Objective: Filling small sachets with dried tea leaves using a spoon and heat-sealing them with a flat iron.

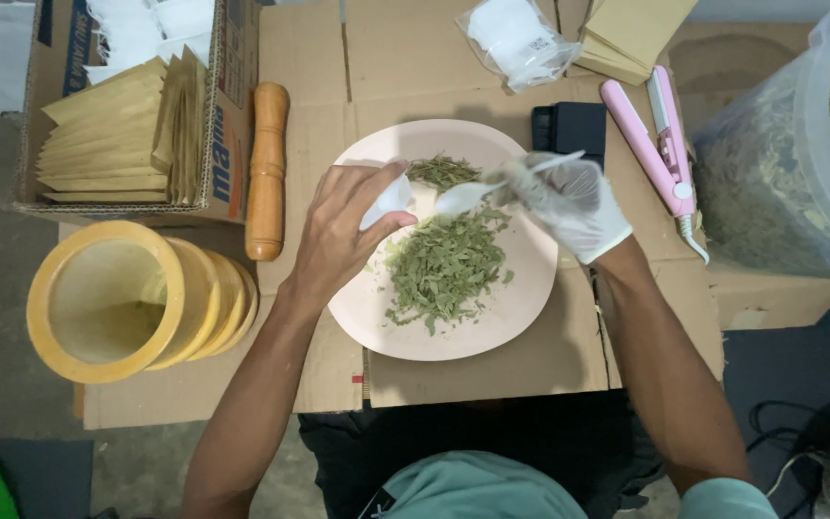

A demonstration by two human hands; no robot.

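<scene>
Scanning from the left, I see tan paper envelopes (98, 139) filed upright in a cardboard box (232, 125); my bare left hand (343, 231) pinches a small white sachet (388, 200) open over the pale pink plate (530, 288) of dried green leaves (444, 269), while my gloved right hand (569, 204) grips a white plastic spoon (463, 197) to it.

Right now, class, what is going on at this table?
A person sits over a pale pink plate heaped with dried green leaves. The bare left hand holds a small white pouch above the plate. The gloved right hand holds a white spoon with its bowl at the pouch. A wooden pestle and a yellow mortar lie to the left.
</scene>
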